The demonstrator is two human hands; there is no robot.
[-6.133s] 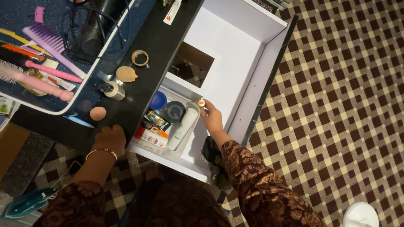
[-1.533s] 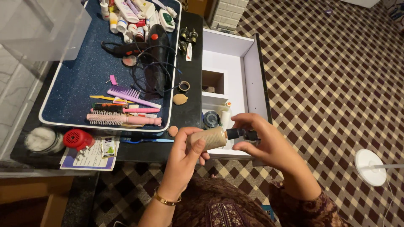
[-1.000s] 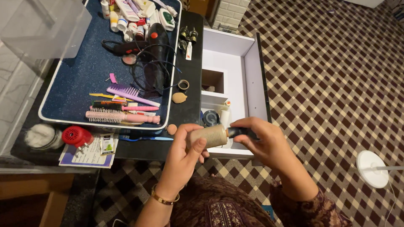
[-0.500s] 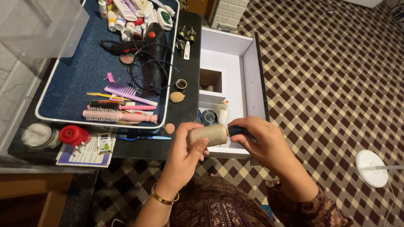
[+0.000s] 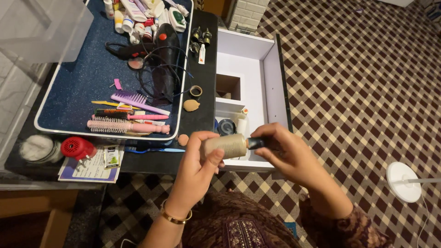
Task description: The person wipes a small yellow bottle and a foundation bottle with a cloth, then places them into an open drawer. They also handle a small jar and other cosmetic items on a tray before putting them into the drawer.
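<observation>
The left hand point(image 5: 196, 160) grips a beige pump bottle point(image 5: 226, 146) sideways; the right hand point(image 5: 287, 154) has its fingers closed on the bottle's black pump top point(image 5: 255, 143), above an open white drawer point(image 5: 250, 82).

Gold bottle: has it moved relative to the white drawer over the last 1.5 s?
No. The gold bottle stays held sideways over the front edge of the white drawer, body in the left hand, black cap in the right hand; only the camera shifted slightly.

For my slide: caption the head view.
Left hand grips a gold bottle while right hand holds its black pump top.
</observation>
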